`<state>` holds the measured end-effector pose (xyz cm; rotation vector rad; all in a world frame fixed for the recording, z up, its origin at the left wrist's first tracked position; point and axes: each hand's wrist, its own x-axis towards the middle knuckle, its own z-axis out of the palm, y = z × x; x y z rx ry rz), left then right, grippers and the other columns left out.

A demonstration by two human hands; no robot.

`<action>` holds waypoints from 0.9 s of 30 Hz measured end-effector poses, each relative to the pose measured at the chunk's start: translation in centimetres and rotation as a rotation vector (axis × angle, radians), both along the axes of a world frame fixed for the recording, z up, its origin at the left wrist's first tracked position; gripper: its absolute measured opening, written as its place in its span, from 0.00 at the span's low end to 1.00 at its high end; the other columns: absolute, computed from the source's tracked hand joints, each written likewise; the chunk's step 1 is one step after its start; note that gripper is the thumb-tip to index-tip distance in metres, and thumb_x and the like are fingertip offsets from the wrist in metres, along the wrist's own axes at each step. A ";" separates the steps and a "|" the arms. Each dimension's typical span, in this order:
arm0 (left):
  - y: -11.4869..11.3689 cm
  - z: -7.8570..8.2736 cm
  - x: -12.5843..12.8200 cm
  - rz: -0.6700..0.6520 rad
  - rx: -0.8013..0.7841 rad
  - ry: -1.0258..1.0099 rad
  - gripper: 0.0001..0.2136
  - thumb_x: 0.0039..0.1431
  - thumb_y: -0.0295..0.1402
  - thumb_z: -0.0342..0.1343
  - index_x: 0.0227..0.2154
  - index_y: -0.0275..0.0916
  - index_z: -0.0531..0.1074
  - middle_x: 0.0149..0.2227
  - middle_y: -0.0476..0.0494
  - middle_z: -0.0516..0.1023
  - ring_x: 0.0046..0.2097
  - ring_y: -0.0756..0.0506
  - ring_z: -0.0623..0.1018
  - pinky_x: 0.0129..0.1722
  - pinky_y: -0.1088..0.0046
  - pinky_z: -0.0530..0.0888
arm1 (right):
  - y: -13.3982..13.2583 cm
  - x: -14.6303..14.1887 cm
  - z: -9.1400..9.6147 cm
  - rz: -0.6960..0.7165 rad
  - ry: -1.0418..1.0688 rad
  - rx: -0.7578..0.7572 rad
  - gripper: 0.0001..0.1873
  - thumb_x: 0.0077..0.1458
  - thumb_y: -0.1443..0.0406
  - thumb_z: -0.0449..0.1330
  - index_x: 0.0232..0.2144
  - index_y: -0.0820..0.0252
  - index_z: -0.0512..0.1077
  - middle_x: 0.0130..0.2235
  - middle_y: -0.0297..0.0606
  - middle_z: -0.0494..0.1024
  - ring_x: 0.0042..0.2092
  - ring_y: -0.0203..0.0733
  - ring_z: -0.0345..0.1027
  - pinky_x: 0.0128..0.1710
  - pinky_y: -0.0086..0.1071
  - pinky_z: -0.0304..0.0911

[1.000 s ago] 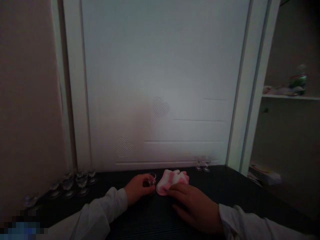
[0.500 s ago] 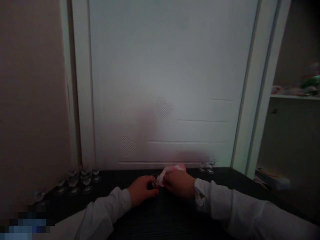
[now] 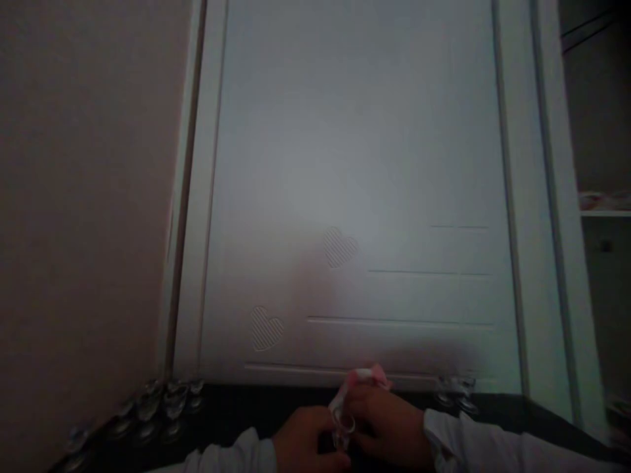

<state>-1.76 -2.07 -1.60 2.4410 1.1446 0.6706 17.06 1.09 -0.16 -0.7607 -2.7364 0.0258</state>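
A small clear stemmed glass (image 3: pixel 344 428) is pinched in the fingers of my left hand (image 3: pixel 308 439), low in the middle of the view. My right hand (image 3: pixel 384 424) is closed on a pink and white cloth (image 3: pixel 369 376), which bunches up above the knuckles and runs down against the glass. Both hands are close together over the dark table. The lower parts of the hands and the forearms are cut off by the bottom edge.
Several small stemmed glasses (image 3: pixel 175 408) stand at the left on the dark table (image 3: pixel 246 408). Two more glasses (image 3: pixel 467 393) stand at the right, near the white panel (image 3: pixel 355 164) with heart reliefs. A shelf (image 3: pixel 606 213) is at the far right.
My view has tilted up, so the table, glasses and hands sit lower in the picture. The glass rim now faces me more, and the cloth lies against it.
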 end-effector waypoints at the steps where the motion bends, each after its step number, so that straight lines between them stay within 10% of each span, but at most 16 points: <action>1: 0.2 -0.1 0.2 -0.024 0.015 0.006 0.09 0.48 0.32 0.59 0.35 0.40 0.74 0.33 0.51 0.76 0.36 0.46 0.73 0.36 0.76 0.67 | 0.2 0.0 -0.2 0.004 0.008 0.022 0.09 0.47 0.72 0.54 0.30 0.62 0.73 0.34 0.41 0.77 0.38 0.43 0.68 0.39 0.33 0.59; 27: -0.5 2.2 1.1 -0.086 -0.124 0.071 0.06 0.53 0.35 0.52 0.25 0.38 0.68 0.28 0.51 0.68 0.31 0.49 0.68 0.33 0.74 0.65 | -1.0 1.0 -0.8 -0.102 0.202 -0.141 0.05 0.53 0.73 0.53 0.32 0.64 0.68 0.37 0.43 0.72 0.40 0.43 0.63 0.42 0.38 0.60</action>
